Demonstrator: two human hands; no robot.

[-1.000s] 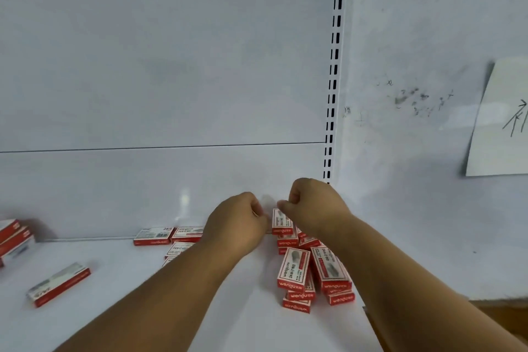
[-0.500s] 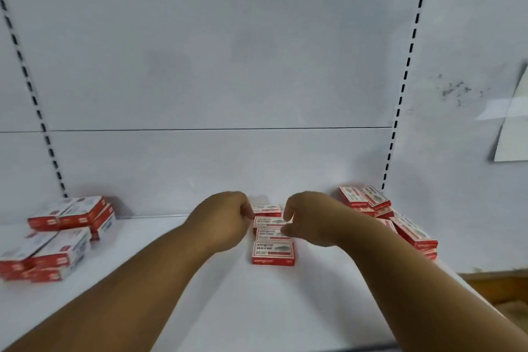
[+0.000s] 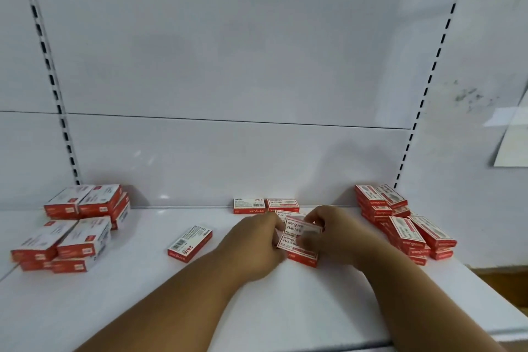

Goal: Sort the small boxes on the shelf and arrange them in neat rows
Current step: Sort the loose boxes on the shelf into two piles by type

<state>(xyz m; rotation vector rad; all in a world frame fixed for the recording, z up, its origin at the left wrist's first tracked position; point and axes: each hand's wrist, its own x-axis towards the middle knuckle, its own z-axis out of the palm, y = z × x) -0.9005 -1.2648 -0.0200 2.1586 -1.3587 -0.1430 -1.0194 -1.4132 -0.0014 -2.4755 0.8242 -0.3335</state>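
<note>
Small red-and-white staple boxes lie on a white shelf (image 3: pixel 143 294). My left hand (image 3: pixel 254 243) and my right hand (image 3: pixel 334 234) both grip one box (image 3: pixel 303 227), held slightly above a short column of boxes (image 3: pixel 300 251) at the shelf's middle. Two boxes (image 3: pixel 265 205) stand in a row against the back wall behind them. A single box (image 3: pixel 190 243) lies askew to the left. Stacked boxes sit at the far left (image 3: pixel 77 226) and a loose pile at the right (image 3: pixel 400 226).
The white back panel has slotted uprights at the left (image 3: pixel 54 88) and the right (image 3: pixel 423 94). A paper sheet (image 3: pixel 514 143) hangs on the right wall. The shelf's front edge runs along the bottom right, with a wooden surface (image 3: pixel 508 283) beyond it.
The view has swung left and down, bringing the left stacks and the lone box into sight. My hands moved from the right pile to the middle column, and now hold a box there.
</note>
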